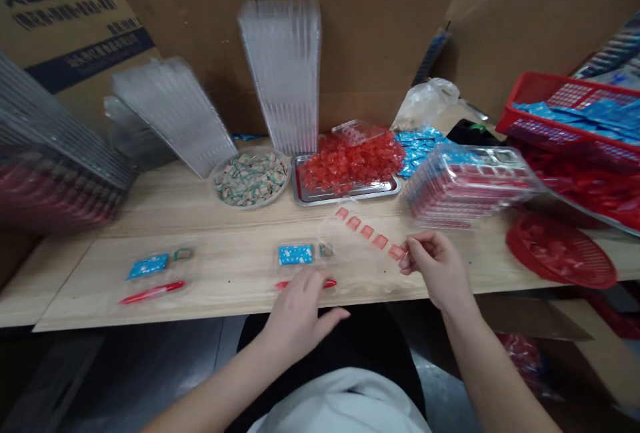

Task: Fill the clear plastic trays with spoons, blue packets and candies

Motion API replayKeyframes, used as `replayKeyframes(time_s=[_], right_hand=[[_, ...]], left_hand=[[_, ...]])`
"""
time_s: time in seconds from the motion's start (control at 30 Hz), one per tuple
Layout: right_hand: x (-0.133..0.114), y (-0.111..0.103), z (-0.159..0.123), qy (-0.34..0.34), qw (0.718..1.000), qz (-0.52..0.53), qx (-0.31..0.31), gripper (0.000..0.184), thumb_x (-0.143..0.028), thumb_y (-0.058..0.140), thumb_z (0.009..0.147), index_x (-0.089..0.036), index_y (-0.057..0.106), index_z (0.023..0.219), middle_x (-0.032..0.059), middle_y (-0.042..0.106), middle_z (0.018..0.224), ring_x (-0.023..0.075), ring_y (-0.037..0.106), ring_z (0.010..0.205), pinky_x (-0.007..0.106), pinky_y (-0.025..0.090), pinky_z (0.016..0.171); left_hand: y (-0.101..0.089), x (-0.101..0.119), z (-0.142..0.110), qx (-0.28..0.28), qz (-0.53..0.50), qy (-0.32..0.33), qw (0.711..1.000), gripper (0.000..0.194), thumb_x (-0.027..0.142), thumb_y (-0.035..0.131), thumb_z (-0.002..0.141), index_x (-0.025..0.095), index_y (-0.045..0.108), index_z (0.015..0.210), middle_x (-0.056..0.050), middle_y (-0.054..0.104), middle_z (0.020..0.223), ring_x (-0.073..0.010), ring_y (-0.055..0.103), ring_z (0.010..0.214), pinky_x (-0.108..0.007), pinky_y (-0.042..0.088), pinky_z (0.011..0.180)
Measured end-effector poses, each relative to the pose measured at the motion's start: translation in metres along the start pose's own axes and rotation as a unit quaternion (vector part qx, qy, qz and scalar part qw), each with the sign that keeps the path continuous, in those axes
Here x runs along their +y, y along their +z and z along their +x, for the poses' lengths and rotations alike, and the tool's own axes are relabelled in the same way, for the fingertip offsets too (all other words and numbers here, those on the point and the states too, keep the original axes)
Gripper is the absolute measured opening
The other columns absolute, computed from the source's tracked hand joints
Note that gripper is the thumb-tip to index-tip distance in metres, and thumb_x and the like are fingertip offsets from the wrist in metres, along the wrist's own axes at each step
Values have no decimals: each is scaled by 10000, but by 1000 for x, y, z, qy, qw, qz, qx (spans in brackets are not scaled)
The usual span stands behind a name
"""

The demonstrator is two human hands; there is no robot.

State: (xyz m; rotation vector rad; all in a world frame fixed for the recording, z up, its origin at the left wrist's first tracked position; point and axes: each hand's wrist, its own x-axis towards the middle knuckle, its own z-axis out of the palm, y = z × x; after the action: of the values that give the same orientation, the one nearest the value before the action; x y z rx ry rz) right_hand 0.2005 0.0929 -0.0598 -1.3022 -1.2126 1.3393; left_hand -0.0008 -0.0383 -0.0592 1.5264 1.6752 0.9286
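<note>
My right hand (pixel 437 270) pinches the near end of a clear plastic tray (pixel 373 241), tilted above the table, with a row of several small red pieces in it. My left hand (pixel 300 310) hovers at the table's front edge with thumb spread, over the middle of a red pen (pixel 330 283). That pen lies beside a blue packet (pixel 295 254) and a small brown-green piece (pixel 326 250) in another clear tray. To the left, a similar clear tray holds a blue packet (pixel 148 266), a small piece (pixel 183 254) and a red pen (pixel 151 292).
Behind stand a bowl of small brown-green pieces (pixel 250 178), a metal tray (pixel 345 196) heaped with red pieces, and tall stacks of clear trays (pixel 285 73). Filled trays (pixel 465 183) are stacked at right, near red baskets (pixel 563 250). More stacks (pixel 55 173) stand left.
</note>
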Motion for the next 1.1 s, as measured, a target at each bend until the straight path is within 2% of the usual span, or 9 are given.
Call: replayKeyframes(time_s=[0.07,0.17,0.27,0.37,0.47,0.67,0.8,1.0,1.1], right_hand=[[-6,20,-8,14,998,9,-54,299,-407,653,725,-184,467,796,-28,607,646,93,560,429,224,492,386],[-4,57,-18,31,988,11,-152,285,-432,605,760,-184,468,785,-33,592,641,89,553,431,231,498,397],[5,83,-21,36,976,-12,-215,277,-453,555,796,-182,511,835,-17,592,701,104,580,500,245,513,435],[12,89,-19,21,971,-57,-230,292,-449,548,805,-182,561,922,4,596,763,112,582,580,252,516,497],[14,82,-17,9,972,-87,-218,280,-428,570,800,-176,592,921,1,586,733,102,553,593,241,496,543],[0,73,-22,107,963,23,-245,301,-444,577,806,-168,607,923,28,619,795,105,577,608,225,475,513],[-9,76,-13,179,936,129,-275,325,-447,504,852,-177,579,1016,56,652,860,122,614,634,213,481,483],[-7,93,-12,364,767,114,-516,529,-601,332,868,-205,498,1178,57,675,823,150,626,503,174,352,286],[-12,97,-24,340,784,109,-508,458,-505,506,833,-203,514,1177,11,648,712,102,572,428,142,297,274]], left_hand=[[5,5,-3,58,-234,-65,968,648,387,712,688,283,397,1244,-111,519,1189,-284,537,1059,-420,435,872],[8,8,0,151,-545,-152,810,533,365,620,791,314,375,1262,-81,486,1287,-234,551,1116,-396,433,943],[-5,2,5,231,-635,-193,711,359,217,605,804,283,492,1138,-43,538,1254,-199,579,1099,-353,445,955],[-32,-7,2,256,-660,-203,677,335,73,577,758,235,558,1050,-40,570,1218,-191,575,1110,-352,447,976],[-53,-12,-6,257,-633,-184,707,423,-1,557,700,230,584,1053,-39,585,1180,-200,571,1112,-394,446,985],[-43,-11,-10,372,-360,-35,855,353,90,569,783,260,565,1093,-16,611,1101,-158,576,1070,-385,419,1002],[-38,-14,-7,250,-248,36,935,181,173,573,813,215,642,974,-56,648,1031,-205,597,1032,-397,437,962],[-50,-25,13,29,-455,114,883,210,355,717,702,203,613,599,-18,634,629,-220,657,814,-457,486,859],[-54,-28,25,7,-496,109,862,329,327,766,643,189,527,463,-11,638,672,-223,644,913,-455,440,936]])
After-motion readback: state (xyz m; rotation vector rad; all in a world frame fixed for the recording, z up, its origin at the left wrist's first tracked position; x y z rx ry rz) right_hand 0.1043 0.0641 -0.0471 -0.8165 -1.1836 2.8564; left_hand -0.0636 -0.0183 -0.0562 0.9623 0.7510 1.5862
